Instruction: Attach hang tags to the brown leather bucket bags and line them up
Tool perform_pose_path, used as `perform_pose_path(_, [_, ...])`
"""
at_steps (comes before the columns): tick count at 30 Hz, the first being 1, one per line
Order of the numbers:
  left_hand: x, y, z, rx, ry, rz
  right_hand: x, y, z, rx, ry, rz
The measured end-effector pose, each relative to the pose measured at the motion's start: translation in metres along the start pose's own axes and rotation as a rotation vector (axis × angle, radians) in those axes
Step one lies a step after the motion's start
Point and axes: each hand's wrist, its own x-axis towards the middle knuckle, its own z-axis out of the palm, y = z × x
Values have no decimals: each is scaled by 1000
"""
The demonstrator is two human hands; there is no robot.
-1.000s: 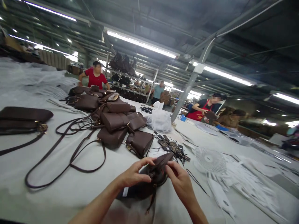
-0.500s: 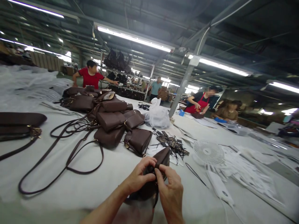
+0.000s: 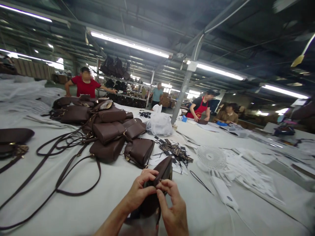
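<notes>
A dark brown leather handbag (image 3: 163,168) stands on the white-covered table right in front of me, between both hands. My left hand (image 3: 142,188) is closed on its left side, fingers over the upper edge and thumb on the near face. With thumb and fingertips together, my right hand (image 3: 172,205) pinches a part of the same bag near its top middle; that small part is hidden by the fingers. Just beyond lies a heap of black hang tags (image 3: 176,150) with loops. To the left, several brown handbags (image 3: 108,131) are piled, their long straps (image 3: 80,193) trailing over the cloth.
A white handheld fan (image 3: 212,159) with a cord lies at the right, beside white paper strips (image 3: 253,173). White plastic bags (image 3: 159,121) sit by a grey post (image 3: 182,93). Another handbag (image 3: 14,139) lies far left. Several co-workers stand or sit beyond the table.
The view has swung slightly right, so most things sit further left. Both hands stay on the bag, with fingers slightly shifted. The co-worker in the red apron has lowered their hands to a brown piece.
</notes>
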Motion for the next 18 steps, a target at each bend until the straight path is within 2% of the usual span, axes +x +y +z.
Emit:
perform_pose_path(2, [2,0,0,-6,9,-16,1,1,-6,193,-44,58])
perform_pose_path(4, [4,1,1,-5,-2,-25,6,1,-13,304,-22,47])
perform_pose_path(6, [5,3,2,2,-15,-26,16,-3,-22,264,-43,23])
perform_pose_path(11, [7,11,0,11,-47,-36,44,-23,-37,62,-338,155])
perform_pose_path(13, [8,11,-2,11,-57,-51,52,-29,-38,-40,-383,89])
perform_pose_path(18, [11,0,-3,-3,-30,-20,60,-24,-40,-285,-457,-255])
